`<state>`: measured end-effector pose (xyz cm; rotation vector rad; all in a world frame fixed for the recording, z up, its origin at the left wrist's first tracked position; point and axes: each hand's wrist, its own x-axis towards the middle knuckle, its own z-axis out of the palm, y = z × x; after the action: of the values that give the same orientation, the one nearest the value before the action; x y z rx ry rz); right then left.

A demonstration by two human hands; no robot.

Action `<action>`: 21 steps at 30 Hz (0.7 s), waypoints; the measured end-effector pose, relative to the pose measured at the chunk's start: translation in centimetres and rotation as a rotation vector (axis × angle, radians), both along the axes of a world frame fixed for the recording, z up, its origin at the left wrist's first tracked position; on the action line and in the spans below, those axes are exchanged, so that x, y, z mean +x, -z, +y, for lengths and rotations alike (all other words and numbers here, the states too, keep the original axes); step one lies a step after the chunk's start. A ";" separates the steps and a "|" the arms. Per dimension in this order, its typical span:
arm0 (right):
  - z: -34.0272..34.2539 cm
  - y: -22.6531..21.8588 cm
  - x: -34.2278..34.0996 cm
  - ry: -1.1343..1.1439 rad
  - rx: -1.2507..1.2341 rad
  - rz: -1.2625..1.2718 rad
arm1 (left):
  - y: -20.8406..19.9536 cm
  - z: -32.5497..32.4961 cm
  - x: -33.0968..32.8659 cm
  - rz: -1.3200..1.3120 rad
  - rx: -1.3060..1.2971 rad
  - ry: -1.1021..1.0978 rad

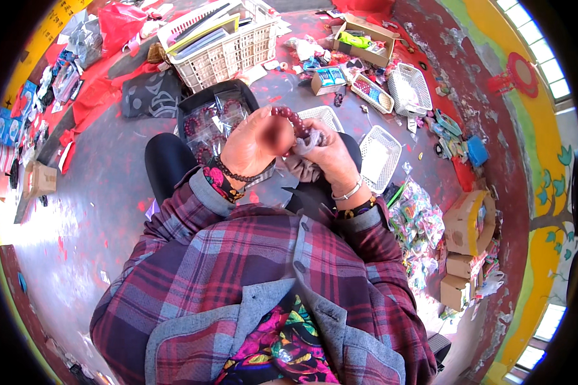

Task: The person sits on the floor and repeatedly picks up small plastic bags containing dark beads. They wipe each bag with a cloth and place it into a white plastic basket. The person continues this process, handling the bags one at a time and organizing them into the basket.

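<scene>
A dark red beaded bracelet (290, 116) is held up between my two hands, above my lap. My left hand (253, 140) is closed around its left side, though a blurred patch covers part of the fingers. With my right hand (332, 154) I pinch a crumpled greyish cloth (307, 145) against the beads on the other side. More cloth hangs below the fingers. Just beyond my left hand, between my knees, a black tray (253, 96) contains several dark red bracelets, some in clear bags.
Ahead stands a large white plastic crate (215, 64) with folders. White baskets (380, 157) lie to the right, with an open cardboard box (372, 42) farther off. Heaped small packets (417, 218) and cardboard boxes (469, 224) line the right side. Red sheeting and clutter cover the far left floor.
</scene>
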<state>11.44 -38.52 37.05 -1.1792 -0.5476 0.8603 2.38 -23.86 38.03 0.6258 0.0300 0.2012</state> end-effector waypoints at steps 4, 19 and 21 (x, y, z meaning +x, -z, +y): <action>-0.2 -1.9 1.3 0.053 -0.206 -0.739 | 0.7 2.4 -0.4 0.190 -0.018 0.225; 1.6 -7.4 0.1 0.154 -0.339 -1.309 | -2.1 3.7 -0.9 0.170 0.850 0.501; 1.5 -7.3 0.2 0.119 -0.299 -1.223 | -2.8 3.8 -1.3 0.121 0.802 0.514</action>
<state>11.67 -36.98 44.37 -1.9507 -1.3327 0.0097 1.09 -20.06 40.82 1.4167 -0.1007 -0.3473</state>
